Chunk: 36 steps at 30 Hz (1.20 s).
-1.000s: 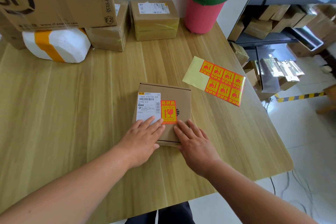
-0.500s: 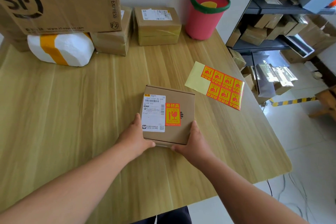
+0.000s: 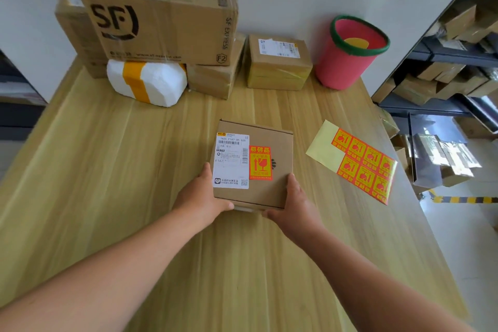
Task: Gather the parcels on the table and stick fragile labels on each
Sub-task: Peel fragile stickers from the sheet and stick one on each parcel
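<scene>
**Two hands holding a small box**

The left hand (image 3: 200,194) and right hand (image 3: 295,201) are gripping the small box (image 3: 266,167) by its sides on the worktop (image 3: 107,170). Its fragile sticker (image 3: 260,163) is showing. A sticker sheet (image 3: 358,160) is lying nearby. Farther back, parcels (image 3: 279,66) and a pink bin (image 3: 350,52) are sitting, some half hidden.

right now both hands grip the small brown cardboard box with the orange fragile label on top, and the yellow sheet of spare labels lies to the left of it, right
One detail is off. The head view shows the yellow sheet of spare orange labels lying to the right of the small brown cardboard box, not the left. The rest holds: the left hand and right hand grip the box's sides, and the orange fragile label is on top.
</scene>
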{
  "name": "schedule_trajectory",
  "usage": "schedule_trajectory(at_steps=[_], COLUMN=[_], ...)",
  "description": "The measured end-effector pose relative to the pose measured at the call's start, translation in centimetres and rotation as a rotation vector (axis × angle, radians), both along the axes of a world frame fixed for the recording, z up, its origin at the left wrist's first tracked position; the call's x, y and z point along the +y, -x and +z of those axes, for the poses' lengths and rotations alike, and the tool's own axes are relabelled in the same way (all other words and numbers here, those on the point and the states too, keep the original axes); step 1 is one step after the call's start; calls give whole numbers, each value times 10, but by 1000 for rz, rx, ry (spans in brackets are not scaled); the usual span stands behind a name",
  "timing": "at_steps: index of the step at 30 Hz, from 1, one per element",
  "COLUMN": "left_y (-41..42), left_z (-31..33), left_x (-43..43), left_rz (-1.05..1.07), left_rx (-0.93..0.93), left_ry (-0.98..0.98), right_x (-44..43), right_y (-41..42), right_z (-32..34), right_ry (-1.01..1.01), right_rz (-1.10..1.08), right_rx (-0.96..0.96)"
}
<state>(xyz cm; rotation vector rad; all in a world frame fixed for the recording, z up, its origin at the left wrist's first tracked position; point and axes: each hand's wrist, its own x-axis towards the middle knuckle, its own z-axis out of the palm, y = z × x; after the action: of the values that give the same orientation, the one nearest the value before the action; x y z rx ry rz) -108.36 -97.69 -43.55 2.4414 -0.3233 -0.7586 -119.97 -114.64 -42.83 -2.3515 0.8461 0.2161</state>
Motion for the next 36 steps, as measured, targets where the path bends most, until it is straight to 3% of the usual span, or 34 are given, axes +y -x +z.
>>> schedule_trajectory(at_steps=[8,24,36], left_y=[-16,-35,-53], left_z=[20,7,-15], left_x=[-72,-334,-384], left_rz=[-50,-162,-175], left_rx=[-32,5,28], left_ry=[47,62,64], right_x=[-68,-333,-391], right_y=[-12,-24,-49], right_z=[16,21,-18], right_ry=[-24,-30,-74], right_rz=[-57,-154,-141], right_rx=[-27,53,73])
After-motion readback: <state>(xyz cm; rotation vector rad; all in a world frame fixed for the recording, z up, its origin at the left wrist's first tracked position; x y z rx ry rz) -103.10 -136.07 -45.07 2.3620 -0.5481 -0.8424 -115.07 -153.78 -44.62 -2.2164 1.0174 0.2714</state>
